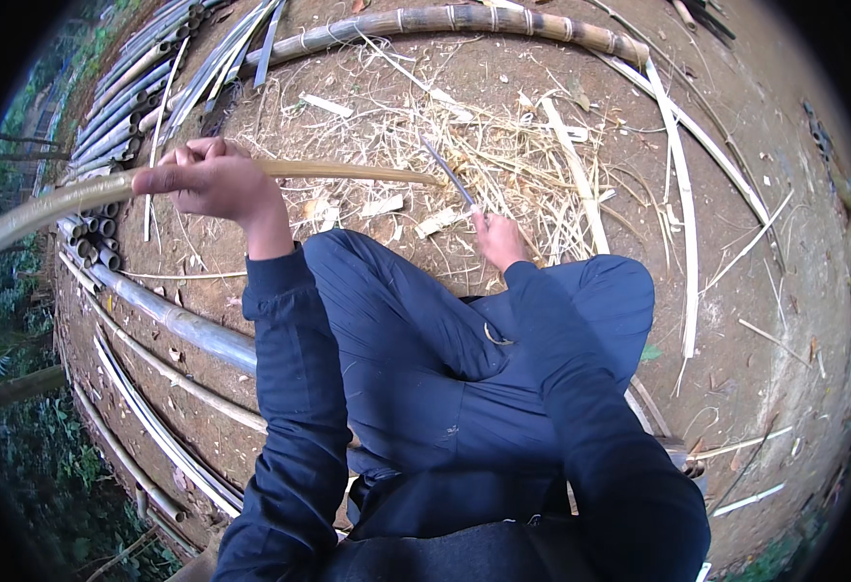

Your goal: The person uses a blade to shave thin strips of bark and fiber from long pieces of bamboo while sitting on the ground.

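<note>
My left hand (214, 182) is raised at the left, closed around a long bamboo strip (348, 172). One end of the strip runs out past the left rim of the view; the other reaches toward the middle. In front of my right knee, my right hand (499, 239) grips a knife (449, 171) by its handle. Its narrow blade points up and to the left, just past the strip's right end; whether they touch I cannot tell. Beneath and beyond the blade lies a heap of thin bamboo shavings (532, 179) on the dirt.
Stacked bamboo poles (120, 116) lie at the far left. A thick bamboo pole (425, 19) crosses the far side. Long pale split strips (682, 204) lie to the right. Another bamboo pole (188, 322) rests left of my crossed legs (416, 320). Green plants (18, 466) border the left.
</note>
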Demonstrator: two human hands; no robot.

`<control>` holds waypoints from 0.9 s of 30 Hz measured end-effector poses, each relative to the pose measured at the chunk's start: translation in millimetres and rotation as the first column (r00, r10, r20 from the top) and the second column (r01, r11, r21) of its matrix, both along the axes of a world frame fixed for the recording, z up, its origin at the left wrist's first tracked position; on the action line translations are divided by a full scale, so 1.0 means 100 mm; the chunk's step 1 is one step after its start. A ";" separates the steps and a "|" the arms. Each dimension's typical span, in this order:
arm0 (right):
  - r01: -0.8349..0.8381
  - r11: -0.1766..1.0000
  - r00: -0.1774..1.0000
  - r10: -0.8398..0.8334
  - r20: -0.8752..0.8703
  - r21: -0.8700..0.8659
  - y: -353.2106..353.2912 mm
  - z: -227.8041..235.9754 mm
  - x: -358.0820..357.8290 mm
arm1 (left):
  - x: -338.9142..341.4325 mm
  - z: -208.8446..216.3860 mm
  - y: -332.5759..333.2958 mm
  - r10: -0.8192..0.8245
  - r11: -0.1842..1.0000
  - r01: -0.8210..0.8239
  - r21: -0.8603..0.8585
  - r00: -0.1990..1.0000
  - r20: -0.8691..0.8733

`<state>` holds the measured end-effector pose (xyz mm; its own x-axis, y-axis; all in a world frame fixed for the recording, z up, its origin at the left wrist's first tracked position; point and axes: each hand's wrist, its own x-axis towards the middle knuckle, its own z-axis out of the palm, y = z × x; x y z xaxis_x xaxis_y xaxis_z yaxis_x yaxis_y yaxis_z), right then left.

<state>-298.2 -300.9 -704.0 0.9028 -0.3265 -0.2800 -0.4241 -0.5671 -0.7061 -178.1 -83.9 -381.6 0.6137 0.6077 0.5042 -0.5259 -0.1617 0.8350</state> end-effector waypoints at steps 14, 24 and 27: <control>0.026 1.000 0.972 -0.023 -0.235 0.007 -0.05 0.10 -0.04 | -0.73 -0.23 0.60 -0.166 0.962 0.209 -0.176 0.959 0.231; 0.098 0.995 0.976 -0.092 -0.197 0.019 -0.15 0.17 0.01 | -0.64 0.65 1.34 -0.089 0.920 0.128 -0.372 0.989 0.119; 0.103 0.980 0.987 -0.080 -0.137 0.168 -0.20 0.44 0.11 | -0.56 0.84 1.75 -0.265 0.878 0.280 -0.389 0.960 0.093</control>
<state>-287.1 -320.7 -660.4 0.8239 -0.3417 -0.4522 -0.5625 -0.3951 -0.7263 -234.4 91.0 -297.5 0.7699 0.5721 0.2828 -0.5319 0.3305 0.7796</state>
